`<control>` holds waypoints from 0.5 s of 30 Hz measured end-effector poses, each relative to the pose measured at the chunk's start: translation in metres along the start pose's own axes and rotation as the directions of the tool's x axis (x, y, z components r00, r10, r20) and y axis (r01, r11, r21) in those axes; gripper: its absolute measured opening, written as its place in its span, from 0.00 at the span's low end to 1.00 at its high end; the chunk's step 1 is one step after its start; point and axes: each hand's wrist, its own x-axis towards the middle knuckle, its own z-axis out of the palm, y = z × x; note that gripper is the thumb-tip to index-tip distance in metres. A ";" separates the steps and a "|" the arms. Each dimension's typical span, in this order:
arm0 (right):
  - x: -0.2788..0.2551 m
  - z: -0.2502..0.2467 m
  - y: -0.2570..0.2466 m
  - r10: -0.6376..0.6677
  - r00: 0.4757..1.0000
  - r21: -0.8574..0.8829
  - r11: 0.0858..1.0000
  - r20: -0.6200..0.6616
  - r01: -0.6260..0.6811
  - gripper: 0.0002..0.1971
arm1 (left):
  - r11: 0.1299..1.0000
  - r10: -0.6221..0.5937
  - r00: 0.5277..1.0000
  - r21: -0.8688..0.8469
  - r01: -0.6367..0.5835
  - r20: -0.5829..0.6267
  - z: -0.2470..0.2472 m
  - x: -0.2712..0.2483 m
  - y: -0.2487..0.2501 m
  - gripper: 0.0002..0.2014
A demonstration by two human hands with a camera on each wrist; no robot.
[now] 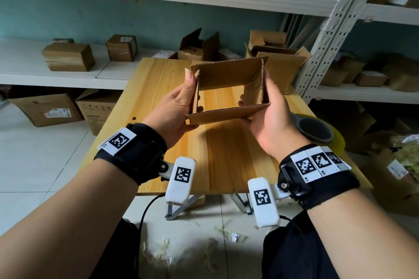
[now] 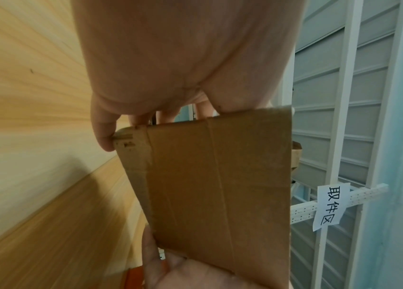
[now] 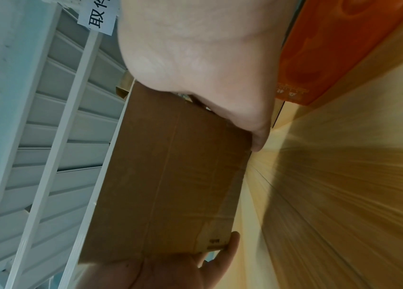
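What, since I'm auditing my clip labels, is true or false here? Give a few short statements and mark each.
1. The left hand and the right hand both hold the cardboard box. True.
2. The cardboard box stands on the wooden table. False: it is held above the table, with its shadow on the tabletop.
3. The bottom of the cardboard box is closed. False: the tabletop shows through it.
4. Fingers of the left hand reach inside the cardboard box. True.
5. The shelf behind the wooden table carries brown parcels. True.
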 end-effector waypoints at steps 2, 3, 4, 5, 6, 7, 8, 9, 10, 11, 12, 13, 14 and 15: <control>0.000 -0.002 0.000 0.006 1.000 0.005 1.000 0.007 -0.006 0.27 | 1.000 0.006 0.999 -0.029 -0.007 -0.032 0.003 0.001 0.000 0.28; -0.001 -0.002 0.001 0.007 1.000 0.004 1.000 0.010 -0.007 0.27 | 0.999 0.013 0.999 -0.035 -0.014 -0.045 0.003 0.002 -0.001 0.30; 0.000 -0.003 0.002 0.006 1.000 -0.001 1.000 0.013 -0.006 0.26 | 0.999 0.021 0.998 -0.040 -0.024 -0.055 0.003 0.003 -0.001 0.33; 0.000 -0.004 0.002 0.008 1.000 -0.009 1.000 0.020 -0.007 0.25 | 0.999 0.028 0.997 -0.044 -0.031 -0.067 0.003 0.004 -0.001 0.35; 0.000 -0.005 0.003 0.010 0.999 -0.023 1.000 0.038 -0.009 0.24 | 0.998 0.035 0.996 -0.053 -0.039 -0.082 0.003 0.005 -0.002 0.37; -0.001 -0.005 0.004 0.017 0.998 -0.040 0.999 0.064 -0.015 0.23 | 0.997 0.038 0.994 -0.067 -0.045 -0.101 0.003 0.006 -0.002 0.39; 0.000 -0.005 0.004 0.027 0.996 -0.057 0.998 0.088 -0.022 0.24 | 0.995 0.035 0.992 -0.084 -0.046 -0.122 0.002 0.006 -0.002 0.40; 0.000 -0.005 0.005 0.041 0.994 -0.070 0.997 0.102 -0.034 0.25 | 0.995 0.029 0.990 -0.095 -0.042 -0.135 0.001 0.006 -0.001 0.40; 0.001 -0.006 0.005 0.053 0.993 -0.081 0.996 0.107 -0.044 0.27 | 0.994 0.022 0.989 -0.104 -0.037 -0.145 0.000 0.007 -0.001 0.39; 0.001 -0.006 0.006 0.064 0.992 -0.090 0.994 0.111 -0.054 0.28 | 0.994 0.016 0.989 -0.107 -0.032 -0.148 0.000 0.006 0.000 0.38; 0.002 -0.006 0.006 0.075 0.991 -0.100 0.993 0.112 -0.064 0.28 | 0.994 0.011 0.989 -0.108 -0.027 -0.148 0.000 0.006 0.000 0.36; 0.003 -0.006 0.007 0.084 0.990 -0.105 0.992 0.112 -0.072 0.28 | 0.994 0.005 0.989 -0.106 -0.021 -0.146 -0.001 0.005 0.001 0.34; 0.003 -0.007 0.008 0.091 0.990 -0.105 0.991 0.107 -0.079 0.27 | 0.994 -0.001 0.990 -0.104 -0.014 -0.142 -0.001 0.005 0.001 0.34; 0.003 -0.007 0.008 0.096 0.991 -0.096 0.992 0.098 -0.086 0.26 | 0.995 -0.008 0.991 -0.102 -0.006 -0.137 -0.001 0.005 0.002 0.35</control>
